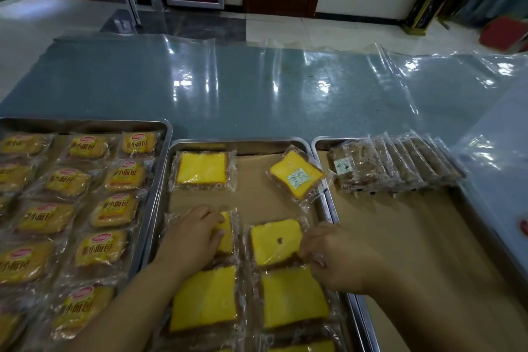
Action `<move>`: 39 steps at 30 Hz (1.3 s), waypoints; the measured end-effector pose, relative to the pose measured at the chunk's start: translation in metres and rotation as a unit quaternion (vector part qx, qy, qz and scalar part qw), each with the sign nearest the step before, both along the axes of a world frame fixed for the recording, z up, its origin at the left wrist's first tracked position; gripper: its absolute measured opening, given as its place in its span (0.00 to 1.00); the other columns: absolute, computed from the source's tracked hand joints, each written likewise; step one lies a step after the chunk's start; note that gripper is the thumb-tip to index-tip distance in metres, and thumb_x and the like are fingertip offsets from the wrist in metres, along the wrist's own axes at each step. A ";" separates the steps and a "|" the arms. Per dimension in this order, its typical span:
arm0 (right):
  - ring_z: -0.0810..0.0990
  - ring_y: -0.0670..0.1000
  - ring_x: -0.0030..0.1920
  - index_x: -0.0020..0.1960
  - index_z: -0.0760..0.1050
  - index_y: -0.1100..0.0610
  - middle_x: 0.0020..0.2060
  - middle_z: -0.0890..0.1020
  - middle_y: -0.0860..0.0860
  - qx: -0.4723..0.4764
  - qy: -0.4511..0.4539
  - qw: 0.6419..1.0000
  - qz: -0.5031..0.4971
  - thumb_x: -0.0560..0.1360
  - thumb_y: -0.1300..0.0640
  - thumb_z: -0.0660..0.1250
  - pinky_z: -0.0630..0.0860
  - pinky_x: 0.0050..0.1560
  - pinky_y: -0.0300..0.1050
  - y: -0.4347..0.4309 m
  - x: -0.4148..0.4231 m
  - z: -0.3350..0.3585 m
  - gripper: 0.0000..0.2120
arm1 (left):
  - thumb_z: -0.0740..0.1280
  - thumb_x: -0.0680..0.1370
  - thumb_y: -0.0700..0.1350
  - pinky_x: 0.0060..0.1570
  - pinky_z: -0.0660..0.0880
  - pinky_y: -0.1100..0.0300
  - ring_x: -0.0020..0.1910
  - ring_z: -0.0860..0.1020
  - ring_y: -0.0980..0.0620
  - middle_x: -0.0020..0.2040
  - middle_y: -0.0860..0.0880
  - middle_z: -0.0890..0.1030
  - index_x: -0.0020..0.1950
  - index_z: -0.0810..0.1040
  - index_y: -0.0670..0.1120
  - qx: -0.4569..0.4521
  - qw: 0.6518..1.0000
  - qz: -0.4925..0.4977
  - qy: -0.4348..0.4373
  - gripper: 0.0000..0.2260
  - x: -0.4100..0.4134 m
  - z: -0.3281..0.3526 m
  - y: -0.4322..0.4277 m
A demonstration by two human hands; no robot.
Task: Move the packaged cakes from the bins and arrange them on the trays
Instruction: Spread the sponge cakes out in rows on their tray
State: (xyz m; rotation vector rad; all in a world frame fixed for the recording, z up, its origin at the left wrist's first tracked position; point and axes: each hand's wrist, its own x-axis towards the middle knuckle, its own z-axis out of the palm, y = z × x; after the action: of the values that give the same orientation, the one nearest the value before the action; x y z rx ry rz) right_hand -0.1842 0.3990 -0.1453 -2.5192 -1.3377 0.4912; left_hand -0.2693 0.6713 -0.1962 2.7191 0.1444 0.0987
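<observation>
- three steel trays sit side by side on a table under a clear plastic sheet (257, 80). The left tray (85, 123) is packed with labelled small bread packs (85, 147), and the right tray (400, 237) has brown cake packs (400, 163) standing on edge at its far end
- the action's on the middle tray (243, 143), with yellow cake slices in clear wrap laid two across on brown paper
- left hand (194, 237) lies palm down over the left slice (226, 233), fingers bent onto it. Honestly can't tell if it's gripping or just pressing it flat
- right hand (334, 257) has its fingertips pinched together on loose wrap at the near right corner of the right slice (274, 246), the one with a small dark spot. That slice lies flat, just beside the left one
- my guess is both are getting squared into their row. The rows nearer the person are already filled, so this tray's close to done
- the bit to watch is the crooked slice (295, 174) at the far right corner, turned diagonal with a corner over the rim toward the right tray
- it lies straight beyond the right hand, so that hand's nearer, and it'd need turning square to sit beside the far left slice (201, 170)
- no bins in view from here
</observation>
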 end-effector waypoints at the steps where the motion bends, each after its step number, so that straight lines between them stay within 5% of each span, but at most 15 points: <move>1: 0.75 0.47 0.50 0.51 0.80 0.51 0.48 0.79 0.44 0.007 0.016 0.999 -0.029 0.70 0.53 0.63 0.73 0.50 0.43 0.002 0.001 -0.002 0.12 | 0.67 0.76 0.48 0.54 0.69 0.57 0.55 0.73 0.50 0.55 0.52 0.76 0.57 0.79 0.48 -0.004 1.000 0.004 -0.001 0.11 0.001 0.001 -0.001; 4: 0.72 0.42 0.42 0.55 0.78 0.51 0.43 0.73 0.42 0.087 -0.007 0.983 -0.163 0.73 0.53 0.65 0.68 0.40 0.35 0.014 0.010 -0.001 0.11 | 0.66 0.77 0.49 0.53 0.71 0.57 0.56 0.72 0.51 0.57 0.52 0.76 0.58 0.78 0.49 -0.008 1.000 0.009 -0.009 0.11 0.008 0.004 0.000; 7: 0.71 0.51 0.55 0.62 0.73 0.55 0.56 0.74 0.52 0.111 -0.066 0.941 -0.314 0.74 0.53 0.66 0.71 0.52 0.44 0.027 0.033 -0.002 0.17 | 0.66 0.76 0.48 0.56 0.68 0.57 0.59 0.70 0.50 0.59 0.51 0.76 0.60 0.78 0.48 -0.001 1.000 0.008 -0.013 0.13 0.018 0.005 0.003; 12: 0.63 0.60 0.66 0.68 0.62 0.60 0.66 0.66 0.60 -0.055 -0.056 0.893 -0.444 0.75 0.44 0.64 0.67 0.61 0.54 0.048 0.079 -0.002 0.29 | 0.66 0.76 0.49 0.61 0.65 0.55 0.63 0.66 0.49 0.63 0.50 0.74 0.63 0.75 0.49 0.031 0.999 0.005 -0.027 0.16 0.041 0.008 0.014; 17: 0.76 0.57 0.52 0.58 0.74 0.59 0.52 0.79 0.56 0.031 -0.047 0.904 -0.425 0.73 0.59 0.66 0.73 0.47 0.47 0.057 0.100 0.001 0.13 | 0.57 0.80 0.54 0.71 0.53 0.52 0.74 0.52 0.47 0.75 0.49 0.60 0.71 0.65 0.52 0.030 0.998 0.030 0.051 0.20 0.059 0.000 0.030; 21: 0.75 0.55 0.43 0.47 0.82 0.60 0.40 0.78 0.54 0.250 -0.178 0.909 -0.284 0.70 0.65 0.69 0.69 0.39 0.42 0.067 0.091 0.006 0.07 | 0.56 0.80 0.54 0.69 0.57 0.53 0.72 0.58 0.49 0.73 0.49 0.64 0.69 0.68 0.52 0.030 0.997 0.042 0.062 0.18 0.060 -0.005 0.040; 23: 0.74 0.52 0.40 0.39 0.81 0.58 0.38 0.78 0.51 0.285 -0.225 0.905 -0.222 0.70 0.64 0.65 0.65 0.40 0.38 0.069 0.082 0.008 0.07 | 0.58 0.80 0.52 0.68 0.59 0.53 0.70 0.62 0.49 0.70 0.49 0.68 0.67 0.71 0.50 0.023 0.998 0.047 0.044 0.17 0.058 -0.006 0.042; 25: 0.76 0.53 0.43 0.39 0.81 0.54 0.40 0.79 0.50 0.178 -0.286 0.935 -0.114 0.67 0.64 0.65 0.63 0.45 0.42 0.063 0.075 -0.002 0.08 | 0.60 0.80 0.49 0.67 0.62 0.52 0.67 0.65 0.48 0.67 0.48 0.71 0.65 0.74 0.48 0.013 0.998 0.050 0.027 0.15 0.056 -0.006 0.044; 28: 0.65 0.52 0.63 0.53 0.77 0.45 0.55 0.74 0.43 -0.045 -0.182 0.979 -0.080 0.70 0.55 0.66 0.53 0.56 0.48 0.050 0.062 -0.024 0.13 | 0.62 0.79 0.46 0.65 0.64 0.51 0.65 0.68 0.46 0.65 0.46 0.73 0.63 0.76 0.46 0.020 0.999 0.047 0.006 0.14 0.052 -0.006 0.046; 35: 0.62 0.54 0.67 0.70 0.66 0.47 0.67 0.66 0.49 -0.047 -0.084 0.985 -0.143 0.78 0.43 0.56 0.60 0.66 0.49 0.079 0.050 -0.039 0.22 | 0.54 0.80 0.55 0.72 0.53 0.49 0.74 0.54 0.48 0.74 0.53 0.62 0.71 0.67 0.55 0.057 0.996 0.040 0.064 0.19 0.050 -0.016 0.042; 39: 0.50 0.58 0.74 0.71 0.61 0.52 0.75 0.54 0.55 -0.092 -0.071 0.979 -0.165 0.79 0.41 0.53 0.51 0.73 0.56 0.098 0.051 -0.050 0.25 | 0.51 0.80 0.58 0.72 0.48 0.51 0.75 0.48 0.49 0.75 0.54 0.57 0.72 0.63 0.57 0.056 0.994 0.044 0.079 0.21 0.051 -0.022 0.041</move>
State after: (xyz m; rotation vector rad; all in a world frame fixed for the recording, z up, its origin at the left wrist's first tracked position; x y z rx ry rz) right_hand -0.1327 0.4966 -0.1948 -2.9019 -0.9203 0.3853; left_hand -0.2181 0.7122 -0.2187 2.8318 0.3133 -0.0852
